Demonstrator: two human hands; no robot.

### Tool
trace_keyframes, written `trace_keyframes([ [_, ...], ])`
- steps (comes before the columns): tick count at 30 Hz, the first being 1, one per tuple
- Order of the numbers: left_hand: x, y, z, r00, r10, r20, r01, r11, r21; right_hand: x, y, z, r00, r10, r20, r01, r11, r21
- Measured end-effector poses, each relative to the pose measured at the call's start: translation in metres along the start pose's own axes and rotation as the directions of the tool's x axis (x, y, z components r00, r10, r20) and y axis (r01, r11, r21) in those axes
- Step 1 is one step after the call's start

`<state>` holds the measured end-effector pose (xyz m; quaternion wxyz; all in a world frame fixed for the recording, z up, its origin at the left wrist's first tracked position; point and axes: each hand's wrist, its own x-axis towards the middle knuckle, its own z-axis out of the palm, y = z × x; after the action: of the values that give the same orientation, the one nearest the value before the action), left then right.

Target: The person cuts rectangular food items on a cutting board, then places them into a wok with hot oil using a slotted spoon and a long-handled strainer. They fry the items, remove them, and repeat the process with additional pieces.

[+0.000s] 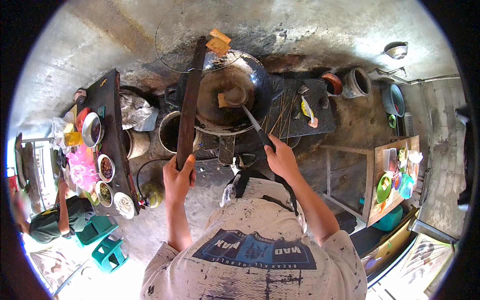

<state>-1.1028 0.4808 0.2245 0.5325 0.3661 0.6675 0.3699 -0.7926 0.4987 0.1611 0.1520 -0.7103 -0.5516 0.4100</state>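
My left hand is closed around the near end of a long dark wooden handle. A round wire strainer is at its far end, with several browned flat pieces of food on it, over the far rim of a large wok. My right hand grips the dark handle of a metal ladle. The ladle's bowl is inside the wok, beside another browned piece. How much oil the wok holds is hard to tell.
Left of the wok stand a pot and a dark table crowded with bowls; another person sits beyond it. Thin sticks lie on a black slab at right. A wooden table holding dishes stands farther right.
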Motion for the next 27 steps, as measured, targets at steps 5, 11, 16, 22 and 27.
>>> trace_keyframes([
  [5, 0.001, 0.000, 0.003, 1.000, 0.003, 0.007, -0.002, 1.000, -0.019, 0.009, 0.021, 0.014, 0.984, -0.103, -0.149, 0.084, 0.988, -0.128],
  [11, -0.003, -0.001, 0.002, 1.000, 0.013, 0.021, -0.012, 0.999, -0.051, 0.029, 0.035, 0.036, 0.970, 0.231, 0.072, -0.241, 0.913, 0.330],
  [16, -0.011, -0.003, -0.002, 1.000, 0.020, 0.012, -0.020, 0.999, -0.042, 0.007, 0.022, 0.029, 0.983, 0.161, 0.084, -0.181, 0.900, 0.397],
  [22, -0.013, -0.005, -0.004, 0.999, 0.033, 0.012, -0.033, 0.998, -0.058, -0.021, 0.006, 0.025, 1.000, 0.014, 0.007, -0.014, 1.000, 0.021],
  [27, -0.014, -0.006, -0.006, 1.000, 0.018, -0.013, -0.019, 0.998, -0.055, -0.008, -0.008, 0.036, 1.000, 0.017, -0.005, -0.017, 1.000, -0.021],
])
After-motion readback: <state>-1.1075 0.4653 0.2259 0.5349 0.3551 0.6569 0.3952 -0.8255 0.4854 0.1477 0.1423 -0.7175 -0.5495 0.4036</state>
